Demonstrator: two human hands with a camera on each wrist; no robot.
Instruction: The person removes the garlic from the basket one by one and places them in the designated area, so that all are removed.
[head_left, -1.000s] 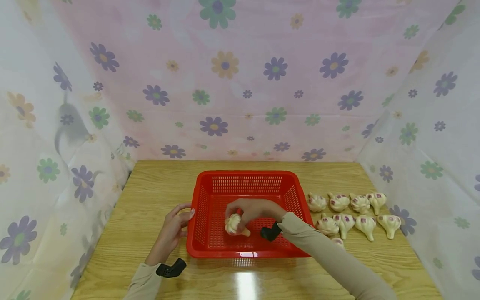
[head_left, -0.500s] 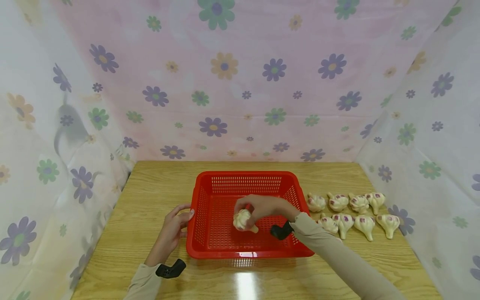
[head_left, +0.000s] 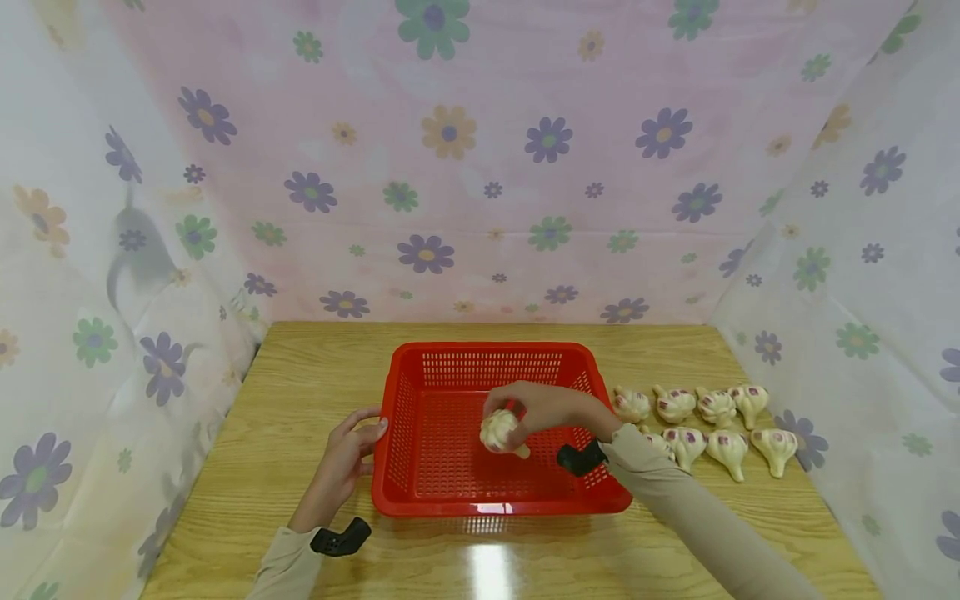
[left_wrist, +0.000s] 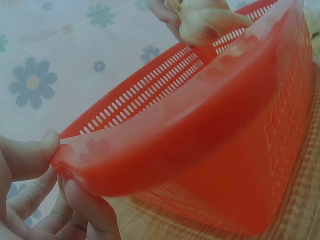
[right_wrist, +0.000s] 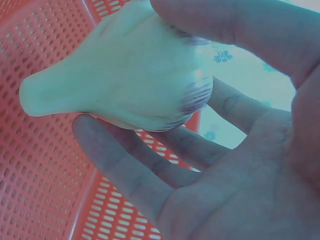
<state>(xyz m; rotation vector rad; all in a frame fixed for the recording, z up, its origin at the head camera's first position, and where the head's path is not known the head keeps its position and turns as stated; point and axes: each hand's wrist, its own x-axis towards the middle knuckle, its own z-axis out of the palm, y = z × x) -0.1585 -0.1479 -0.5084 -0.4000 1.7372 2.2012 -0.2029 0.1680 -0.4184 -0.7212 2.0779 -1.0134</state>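
A red plastic basket (head_left: 450, 507) with slotted walls stands on the table. Its left rim is pinched between the thumb and fingers of my left hand (head_left: 347, 454), which the left wrist view shows close up. Over the basket's inside, my right hand (head_left: 551, 408) holds a garlic bulb (head_left: 498, 431) between thumb and fingers. In the right wrist view the bulb's pale stem points left and purple streaks mark its rounded end. The bulb appears raised above the basket floor.
Several more garlic bulbs (head_left: 727, 450) lie in two rows on the wooden table (head_left: 315, 358), right of the basket. My right forearm partly covers the nearest ones. Flowered cloth (head_left: 487, 167) hangs behind and at both sides.
My right hand has moved right inside the basket, carrying the garlic bulb with it. My left hand stays on the left rim. The forearm now covers more of the nearby bulbs.
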